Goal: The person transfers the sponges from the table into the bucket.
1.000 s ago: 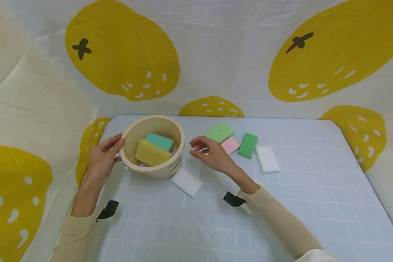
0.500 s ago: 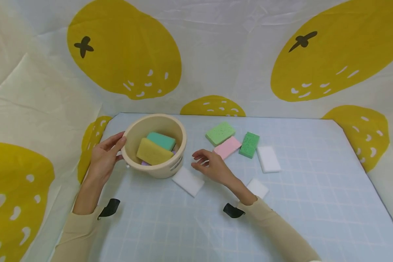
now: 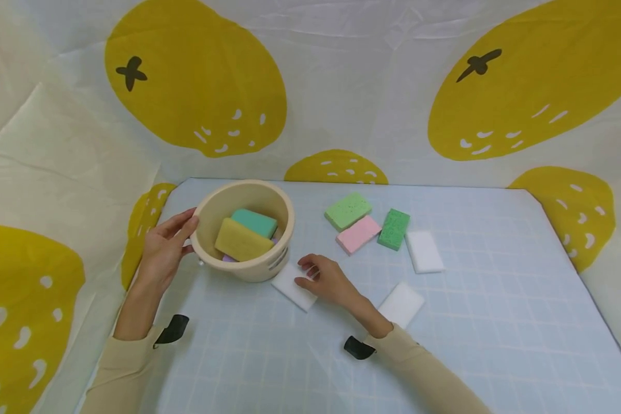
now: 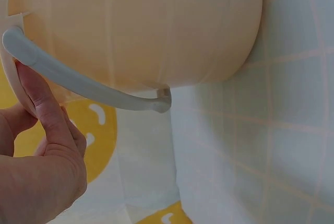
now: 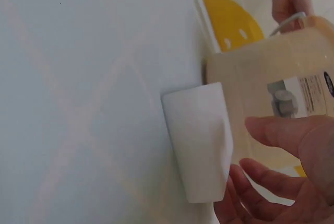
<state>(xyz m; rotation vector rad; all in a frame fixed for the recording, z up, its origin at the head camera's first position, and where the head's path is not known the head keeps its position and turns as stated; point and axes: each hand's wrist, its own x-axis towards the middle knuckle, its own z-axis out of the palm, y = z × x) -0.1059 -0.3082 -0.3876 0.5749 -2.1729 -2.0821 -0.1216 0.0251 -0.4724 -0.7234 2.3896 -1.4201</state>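
Note:
A beige bucket [image 3: 256, 273] stands at the left of the table, and my left hand [image 3: 164, 247] grips its rim from the left side. In the left wrist view, the thumb and fingers [image 4: 49, 106] pinch the rim beside a grey handle [image 4: 83, 80]. Inside lie a yellow sponge [image 3: 243, 240], a teal sponge [image 3: 255, 222] and a bit of something purple [image 3: 229, 259]. My right hand [image 3: 328, 279] hovers over a white sponge [image 3: 290, 286] lying against the bucket's foot, its fingers loosely bent with nothing between them. The right wrist view shows that white sponge [image 5: 195, 140] just beyond the fingertips.
To the right lie a light green sponge [image 3: 349, 211], a pink sponge [image 3: 358, 234], a darker green sponge [image 3: 394, 229] and a white sponge [image 3: 425, 252]. Another white sponge [image 3: 401, 305] is partly behind my right forearm. A patterned cloth wall [image 3: 352, 103] rises behind the table.
My right hand has come down and nearer to the body, away from the pink sponge and over the white one by the bucket. The left hand has kept its hold on the rim.

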